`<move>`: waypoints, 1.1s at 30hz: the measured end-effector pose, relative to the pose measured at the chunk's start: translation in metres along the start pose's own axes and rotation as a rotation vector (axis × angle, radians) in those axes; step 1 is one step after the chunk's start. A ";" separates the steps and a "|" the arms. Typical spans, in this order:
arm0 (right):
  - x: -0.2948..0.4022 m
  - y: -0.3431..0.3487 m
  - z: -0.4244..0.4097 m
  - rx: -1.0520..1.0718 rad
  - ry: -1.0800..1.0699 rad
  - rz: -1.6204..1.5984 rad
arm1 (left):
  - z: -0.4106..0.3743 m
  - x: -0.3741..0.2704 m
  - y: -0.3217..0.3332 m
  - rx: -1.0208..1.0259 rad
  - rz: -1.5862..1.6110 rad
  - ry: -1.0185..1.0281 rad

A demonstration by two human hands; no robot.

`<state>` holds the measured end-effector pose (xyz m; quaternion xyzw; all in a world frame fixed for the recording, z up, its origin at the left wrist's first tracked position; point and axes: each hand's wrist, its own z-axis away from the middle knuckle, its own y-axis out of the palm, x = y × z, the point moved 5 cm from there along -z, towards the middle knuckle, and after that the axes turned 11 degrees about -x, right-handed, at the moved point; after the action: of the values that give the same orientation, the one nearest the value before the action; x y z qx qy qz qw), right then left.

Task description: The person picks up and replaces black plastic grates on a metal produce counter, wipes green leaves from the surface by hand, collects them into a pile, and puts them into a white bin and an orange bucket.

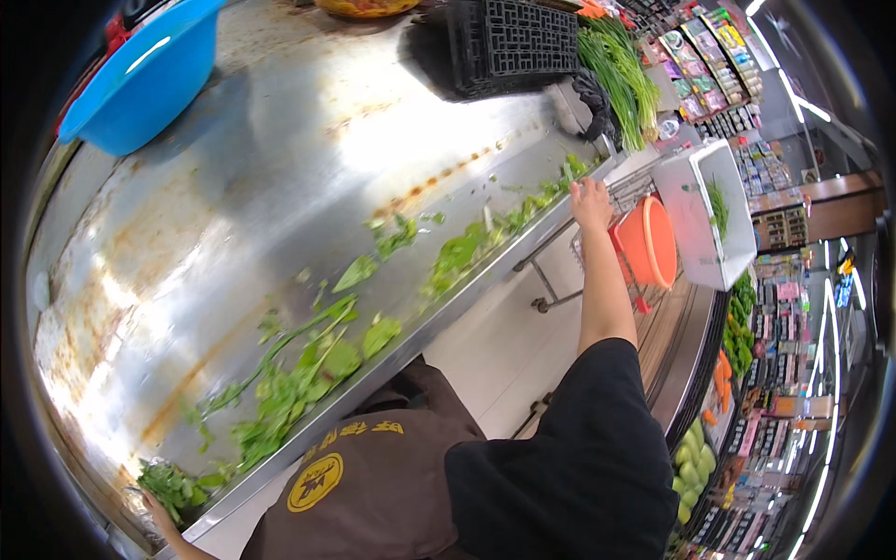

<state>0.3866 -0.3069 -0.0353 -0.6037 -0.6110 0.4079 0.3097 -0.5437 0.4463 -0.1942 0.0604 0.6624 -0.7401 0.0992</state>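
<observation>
Loose green leaves and stems lie along the near edge of a stained metal counter. At the lower left my left hand touches a bunch of leafy greens; its fingers are partly hidden, so whether it grips them cannot be told. My right hand rests at the counter's raised metal rim, towards the right end, beside small leaf scraps. The fingertips reach over the rim, and it is unclear whether they hold anything. A larger wet leaf lies between the hands.
A blue plastic basin stands at the far left, black plastic crates at the far side. Long green onions lie beyond the right end. A cart holds an orange bucket near a white foam box. Carrots and green vegetables are displayed at right.
</observation>
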 end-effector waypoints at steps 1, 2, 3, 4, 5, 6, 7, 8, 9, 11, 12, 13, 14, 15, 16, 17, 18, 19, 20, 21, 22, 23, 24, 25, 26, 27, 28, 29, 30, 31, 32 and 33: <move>-0.019 0.013 -0.023 -0.001 -0.014 0.029 | 0.014 -0.026 0.011 0.035 0.098 0.001; -0.034 0.029 -0.045 0.007 -0.027 0.052 | 0.031 -0.046 0.023 0.040 0.061 -0.028; -0.043 0.050 -0.059 0.034 -0.047 0.066 | 0.049 -0.051 0.020 0.039 0.005 -0.066; -0.051 0.069 -0.073 0.074 -0.066 0.035 | 0.061 -0.066 0.017 0.028 0.015 -0.042; -0.059 0.086 -0.089 0.115 -0.082 0.005 | 0.071 -0.082 0.016 0.020 0.023 -0.018; -0.071 0.110 -0.101 0.234 -0.050 -0.015 | 0.081 -0.098 0.019 0.017 0.079 -0.049; -0.078 0.130 -0.112 0.302 -0.026 0.000 | 0.092 -0.110 0.022 0.014 0.131 -0.079; -0.083 0.146 -0.122 0.360 -0.002 0.021 | 0.106 -0.120 0.028 0.062 0.148 -0.099; -0.085 0.160 -0.130 0.421 0.015 0.038 | 0.120 -0.127 0.032 0.025 0.141 -0.108; -0.092 0.195 -0.144 0.564 0.044 -0.026 | 0.145 -0.141 0.031 0.013 0.118 -0.087; -0.103 0.219 -0.146 0.603 0.013 -0.061 | 0.145 -0.152 0.026 0.008 0.121 -0.096; -0.105 0.231 -0.150 0.618 -0.049 -0.153 | 0.156 -0.165 0.031 0.049 0.198 -0.083; -0.111 0.241 -0.153 0.606 -0.134 -0.191 | 0.163 -0.180 0.034 0.074 0.179 0.058; -0.127 0.226 -0.141 0.618 -0.040 -0.188 | 0.184 -0.251 0.059 0.123 0.313 -0.139; -0.115 0.223 -0.136 0.585 0.014 -0.068 | 0.192 -0.258 0.042 0.041 0.191 -0.069; -0.117 0.226 -0.141 0.577 -0.032 -0.098 | 0.201 -0.272 0.042 0.032 0.110 -0.002; -0.104 0.228 -0.135 0.607 -0.033 -0.104 | 0.207 -0.270 0.039 0.023 0.079 0.018; -0.095 0.226 -0.135 0.631 -0.028 -0.100 | 0.213 -0.266 0.040 0.024 0.054 0.043; -0.085 0.221 -0.131 0.621 -0.040 -0.131 | 0.218 -0.264 0.042 0.010 -0.006 0.043; -0.071 0.213 -0.122 0.610 -0.046 -0.158 | 0.223 -0.264 0.044 0.000 -0.065 0.046; -0.062 0.203 -0.114 0.594 -0.047 -0.181 | 0.227 -0.266 0.048 0.006 -0.028 -0.019; -0.056 0.196 -0.107 0.579 -0.093 -0.225 | 0.231 -0.268 0.053 0.013 0.011 -0.080; -0.048 0.191 -0.099 0.569 -0.146 -0.270 | 0.234 -0.269 0.056 -0.035 -0.025 -0.012; -0.038 0.185 -0.089 0.562 -0.198 -0.318 | 0.237 -0.270 0.056 -0.083 -0.065 0.055; -0.027 0.173 -0.080 0.559 -0.249 -0.366 | 0.239 -0.281 0.056 -0.077 -0.056 0.033; -0.021 0.168 -0.072 0.563 -0.257 -0.398 | 0.246 -0.294 0.057 -0.069 -0.043 0.009; -0.015 0.166 -0.065 0.566 -0.264 -0.434 | 0.249 -0.298 0.056 -0.064 -0.075 0.018; -0.009 0.165 -0.057 0.565 -0.268 -0.468 | 0.253 -0.305 0.054 -0.070 -0.050 0.031; -0.001 0.160 -0.049 0.536 -0.304 -0.523 | 0.255 -0.306 0.055 -0.073 -0.066 0.029; 0.012 0.151 -0.042 0.541 -0.330 -0.552 | 0.257 -0.302 0.057 -0.076 -0.086 0.021; 0.026 0.141 -0.033 0.546 -0.356 -0.582 | 0.261 -0.301 0.057 -0.113 -0.091 0.100; 0.040 0.131 -0.023 0.549 -0.382 -0.609 | 0.265 -0.301 0.059 -0.148 -0.095 0.180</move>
<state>0.4665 -0.2722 -0.1429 -0.2058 -0.6761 0.5491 0.4461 -0.2263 0.1977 -0.1541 0.0876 0.7234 -0.6848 0.0086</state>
